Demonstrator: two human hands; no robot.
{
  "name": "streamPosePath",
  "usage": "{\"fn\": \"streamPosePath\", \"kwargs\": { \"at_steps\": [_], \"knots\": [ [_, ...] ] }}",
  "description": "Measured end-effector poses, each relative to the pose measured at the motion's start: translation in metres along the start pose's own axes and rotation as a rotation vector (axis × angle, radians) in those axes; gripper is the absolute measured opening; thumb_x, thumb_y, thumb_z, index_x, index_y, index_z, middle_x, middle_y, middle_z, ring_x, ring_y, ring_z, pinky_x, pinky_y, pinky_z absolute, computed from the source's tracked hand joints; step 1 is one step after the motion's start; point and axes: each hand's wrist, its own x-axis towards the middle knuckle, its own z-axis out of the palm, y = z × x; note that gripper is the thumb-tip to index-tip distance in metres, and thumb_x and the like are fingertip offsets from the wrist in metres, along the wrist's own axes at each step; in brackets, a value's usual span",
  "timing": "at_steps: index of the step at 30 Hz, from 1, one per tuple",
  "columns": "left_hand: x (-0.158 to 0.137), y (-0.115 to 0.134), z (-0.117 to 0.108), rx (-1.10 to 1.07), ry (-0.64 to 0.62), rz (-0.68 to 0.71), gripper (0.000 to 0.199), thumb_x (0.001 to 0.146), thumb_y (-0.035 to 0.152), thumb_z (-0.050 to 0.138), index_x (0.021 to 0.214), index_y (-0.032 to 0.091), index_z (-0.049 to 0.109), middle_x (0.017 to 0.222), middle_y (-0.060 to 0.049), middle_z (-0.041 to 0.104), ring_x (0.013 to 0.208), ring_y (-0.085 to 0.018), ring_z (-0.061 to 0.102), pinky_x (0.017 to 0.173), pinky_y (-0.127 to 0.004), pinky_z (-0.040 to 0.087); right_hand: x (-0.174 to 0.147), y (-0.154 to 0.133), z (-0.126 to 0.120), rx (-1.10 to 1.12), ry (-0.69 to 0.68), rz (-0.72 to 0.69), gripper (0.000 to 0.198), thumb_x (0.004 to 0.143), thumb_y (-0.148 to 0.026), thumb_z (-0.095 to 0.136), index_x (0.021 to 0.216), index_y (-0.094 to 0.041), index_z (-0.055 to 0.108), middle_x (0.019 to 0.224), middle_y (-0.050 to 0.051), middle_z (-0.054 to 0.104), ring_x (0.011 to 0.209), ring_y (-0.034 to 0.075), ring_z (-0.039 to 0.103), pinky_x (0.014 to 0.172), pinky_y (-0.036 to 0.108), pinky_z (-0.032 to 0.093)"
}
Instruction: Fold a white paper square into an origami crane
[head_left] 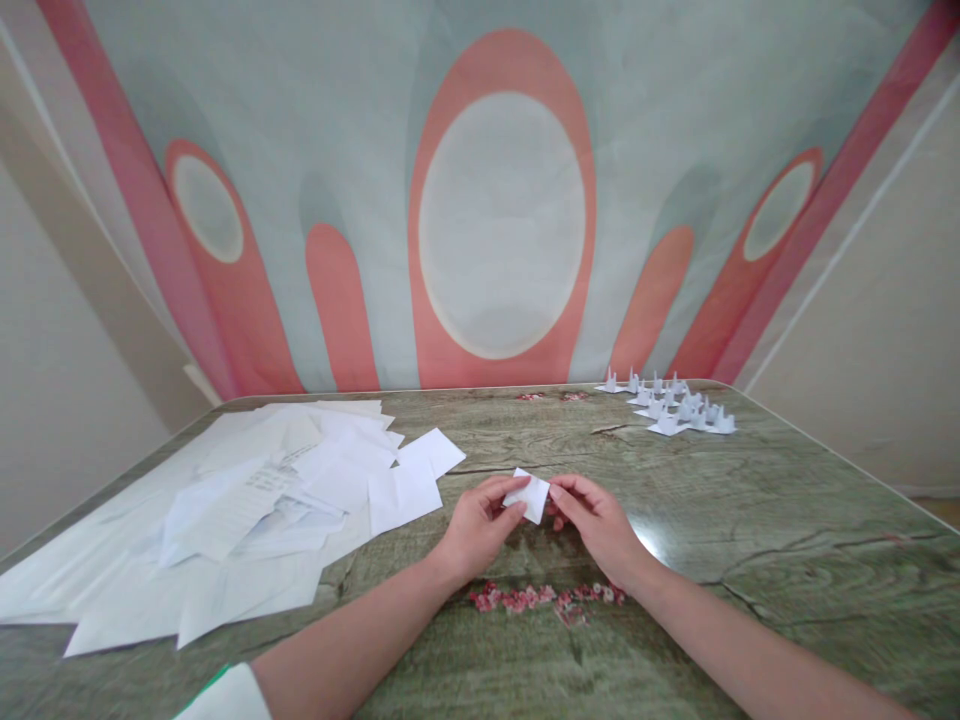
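A small folded white paper is held up between my two hands, just above the table. My left hand pinches its left side, thumb in front and fingers behind. At the right corner, the thumb and index finger of my right hand close on the paper's edge. Some of the right fingers are partly hidden behind the thumb and palm. How many folds the paper has I cannot make out.
A wide heap of loose white sheets, some printed, covers the table's left side. Square white sheets lie at its right edge. Several folded paper figures stand at the back right. The table has a wood pattern with printed pink flowers.
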Motion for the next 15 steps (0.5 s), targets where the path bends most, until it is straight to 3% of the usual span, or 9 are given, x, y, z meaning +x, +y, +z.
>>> {"fn": "streamPosePath", "kwargs": {
  "at_steps": [15],
  "knots": [
    [0.0007, -0.0011, 0.0001, -0.010, -0.006, 0.008, 0.030, 0.080, 0.020, 0.057, 0.109, 0.018, 0.062, 0.107, -0.008, 0.060, 0.098, -0.019, 0.057, 0.088, -0.031, 0.045, 0.0007, 0.0025, -0.0001, -0.008, -0.010, 0.000, 0.021, 0.083, -0.038, 0.054, 0.087, -0.018, 0.059, 0.072, -0.001, 0.058, 0.060, 0.011, 0.051, 0.057, 0.023, 0.043]
  ]
}}
